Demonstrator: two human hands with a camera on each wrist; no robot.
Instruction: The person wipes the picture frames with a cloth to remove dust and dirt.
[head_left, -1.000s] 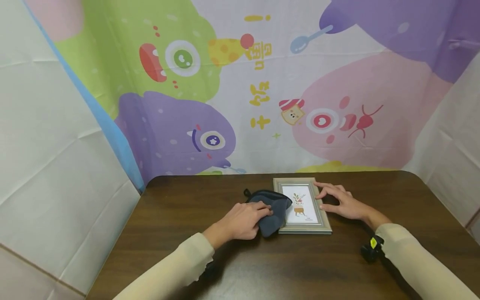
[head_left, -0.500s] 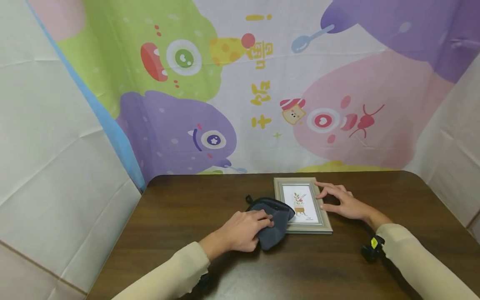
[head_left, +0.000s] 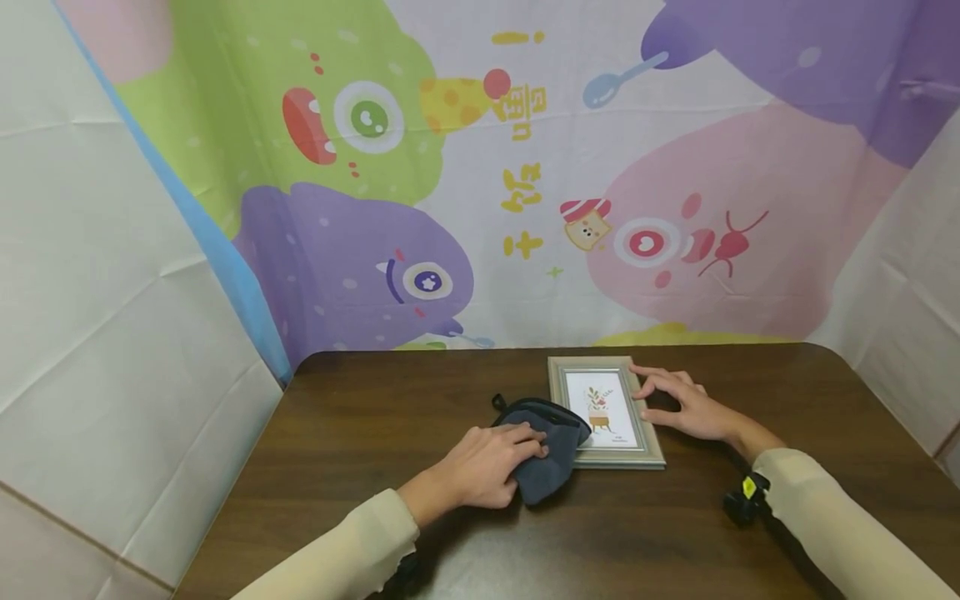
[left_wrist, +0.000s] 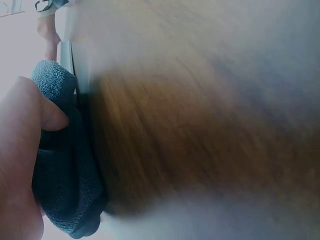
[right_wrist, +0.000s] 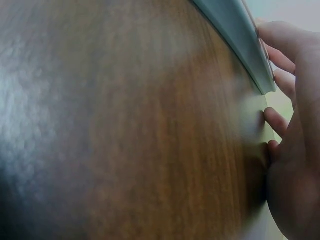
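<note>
Sheet (head_left: 150,317), pale and creased, stands well left of the frame (head_left: 618,457), with a blue strip (head_left: 247,287) down its edge. Next comes the backdrop (head_left: 517,292), which rises behind the frame and bears green, purple and pink one-eyed creatures and yellow characters turned sideways. The surface (head_left: 330,442), dark brown with wood grain, lies under the frame and spreads to both sides of it.

The cream left sleeve (head_left: 337,550) reaches in from the near left of the frame; a dark thing shows partly beneath its cuff. The left hand (head_left: 483,465), just left of the frame, has its grip closed on the cloth (head_left: 546,468), and the left wrist view shows the thumb sunk into the fuzzy fabric. Dark grey-blue with black trim and a small loop, the cloth overlaps the frame's near left corner, touching it, and the rest spills onto the surface.

The frame lies face up, silvery beige, around a white print (head_left: 600,408) of a potted plant. At its right edge the right hand (head_left: 690,408) rests thumb and fingertips, spread apart, against the side, its grip loose, clenched on nothing. Farther right of the frame, a black device (head_left: 744,500) with a yellow mark sits by the cuff of the right sleeve (head_left: 832,517).
</note>
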